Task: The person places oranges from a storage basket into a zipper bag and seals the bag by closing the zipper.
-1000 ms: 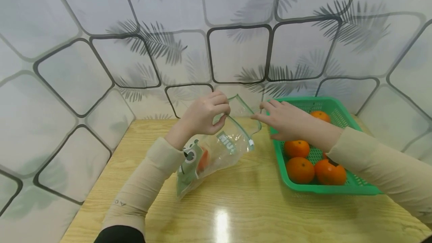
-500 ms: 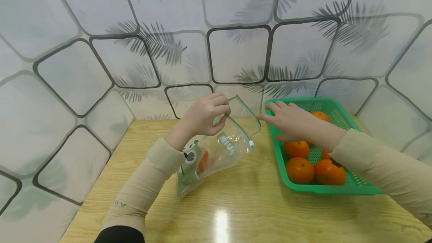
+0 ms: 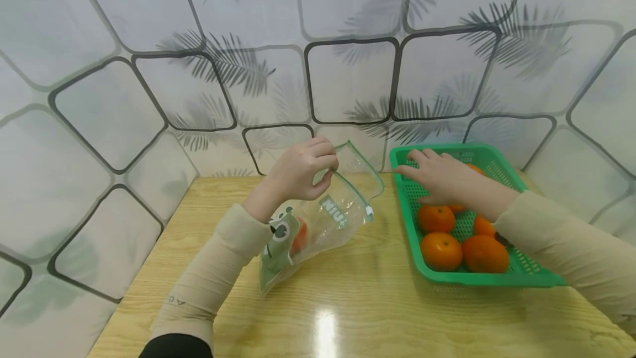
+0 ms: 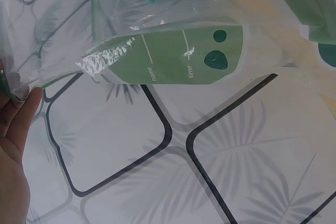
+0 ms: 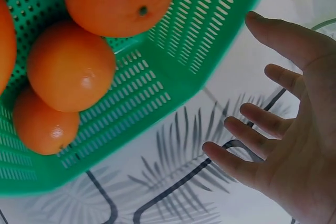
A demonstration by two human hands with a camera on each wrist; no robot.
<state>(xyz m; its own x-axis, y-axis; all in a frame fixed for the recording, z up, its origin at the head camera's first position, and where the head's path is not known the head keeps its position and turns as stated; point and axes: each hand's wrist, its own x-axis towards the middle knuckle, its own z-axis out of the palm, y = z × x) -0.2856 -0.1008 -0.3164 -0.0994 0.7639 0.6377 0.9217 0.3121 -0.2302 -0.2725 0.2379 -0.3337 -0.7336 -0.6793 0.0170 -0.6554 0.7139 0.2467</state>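
Note:
My left hand [image 3: 304, 169] pinches the top edge of a clear zip bag [image 3: 343, 203] that stands tilted on the table. The bag has a green zip edge, a white slider and a printed cartoon face; something orange-red shows inside it. In the left wrist view the bag's green label [image 4: 173, 59] faces the camera. My right hand [image 3: 437, 178] hovers over the left side of a green basket [image 3: 407, 231] with its fingers spread and nothing in them. Several oranges [image 3: 441, 251] lie in the basket. The right wrist view shows the open palm [image 5: 294, 124] beside the basket's rim.
Bag and basket share a light wooden table [image 3: 318, 297], the basket at its right side. A patterned cloth wall [image 3: 353, 82] rises behind the table's back edge and along both sides.
My right hand has drawn away from the bag's mouth, moving right over the basket. The left hand keeps its pinch on the bag, which has hardly moved.

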